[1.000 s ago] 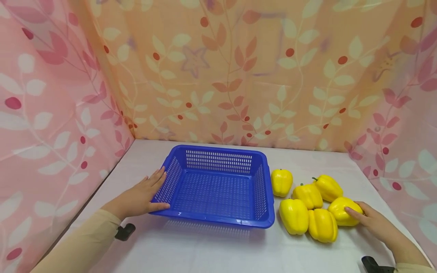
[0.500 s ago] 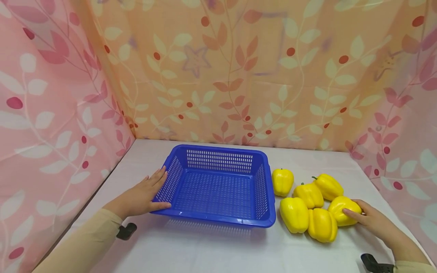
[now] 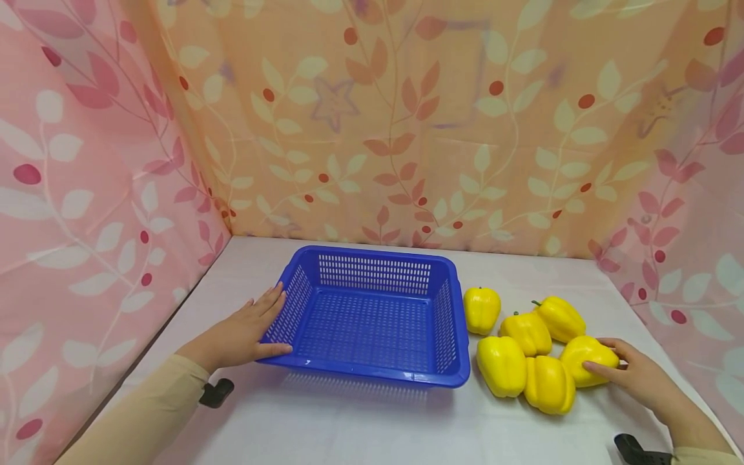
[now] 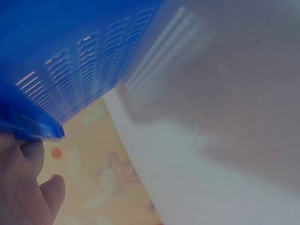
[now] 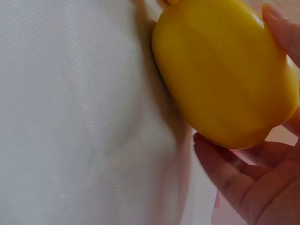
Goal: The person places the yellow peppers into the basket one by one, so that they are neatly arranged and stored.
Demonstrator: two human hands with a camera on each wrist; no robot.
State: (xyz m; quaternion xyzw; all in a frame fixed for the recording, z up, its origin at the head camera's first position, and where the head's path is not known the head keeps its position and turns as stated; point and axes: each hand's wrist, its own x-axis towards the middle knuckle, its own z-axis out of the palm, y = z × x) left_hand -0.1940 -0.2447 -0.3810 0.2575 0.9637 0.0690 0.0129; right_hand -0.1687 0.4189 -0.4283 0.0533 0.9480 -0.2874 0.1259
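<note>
A rectangular blue plastic basket (image 3: 372, 372) with slotted walls stands on the table. My left hand (image 3: 247, 332) rests on its near left corner, fingers straight along the left rim and thumb on the front rim. In the left wrist view, the fingers (image 4: 33, 157) lie at the edge of the rim. My right hand (image 3: 645, 378) holds the rightmost yellow bell pepper (image 3: 581, 355), thumb on its near side and fingers round its far right side. The right wrist view shows this bell pepper (image 5: 225, 75) close to the white cloth, between the thumb and fingertips.
Several other yellow bell peppers lie right of the basket: one near its right wall (image 3: 481, 311), the rest grouped beside the held one, such as the front bell pepper (image 3: 549, 385). White cloth (image 3: 325, 433) covers the table. Patterned curtains (image 3: 407, 129) enclose the back and sides.
The bell pepper at my right hand has shifted very slightly to the right. My left hand and the basket keep their places.
</note>
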